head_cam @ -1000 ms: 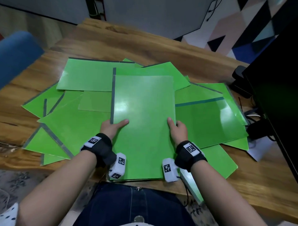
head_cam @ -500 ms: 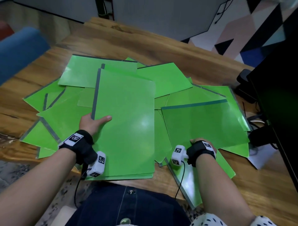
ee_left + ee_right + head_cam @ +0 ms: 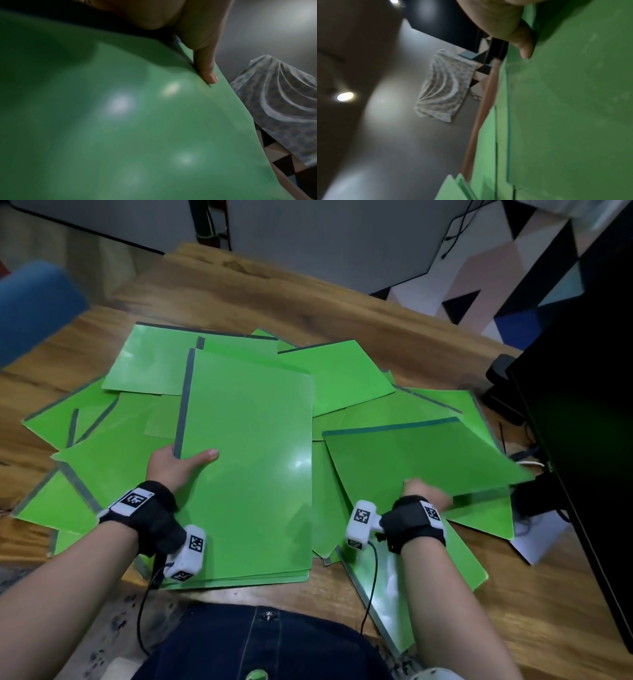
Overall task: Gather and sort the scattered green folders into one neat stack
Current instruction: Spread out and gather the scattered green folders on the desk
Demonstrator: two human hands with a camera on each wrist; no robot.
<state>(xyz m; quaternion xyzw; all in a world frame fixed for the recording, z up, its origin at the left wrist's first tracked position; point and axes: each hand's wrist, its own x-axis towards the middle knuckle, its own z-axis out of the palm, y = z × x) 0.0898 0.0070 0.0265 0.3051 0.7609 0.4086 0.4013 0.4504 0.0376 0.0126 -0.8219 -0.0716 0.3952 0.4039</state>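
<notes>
**Two hands on the green folders**

We see a wooden table (image 3: pixel 359 302) covered with scattered green folders (image 3: pixel 113 460), overlapping at many angles, most with a dark grey strip along one edge.

Nearest the person, in the middle, lies a small aligned stack of folders (image 3: pixel 250 474), its long side running away from the body and its near edges showing as a few layers at the table's front. The left hand (image 3: pixel 174 467) holds this stack at its left edge: the thumb lies flat on top of the cover, and the fingers go under the edge, out of sight. The left wrist view shows one finger (image 3: pixel 205 65) pressed on the glossy green surface at an edge. So the left grip is pinching the stack.

The right hand (image 3: pixel 424 494) is at the near edge of a separate folder (image 3: pixel 421 460) to the right, whose grey strip faces away from the person. This folder lies crosswise and looks tilted, above the others beneath it. The hand is blurred in the head view; the right wrist view shows the thumb (image 3: pixel 524 44) against the green cover, so we read the grip as pinching that folder's edge, fingers hidden below.

A black monitor (image 3: pixel 582 405) stands at the right, with a white paper sheet (image 3: pixel 534 539) peeking out beside the folders. A blue chair back (image 3: pixel 30 302) shows at the far left.
</notes>
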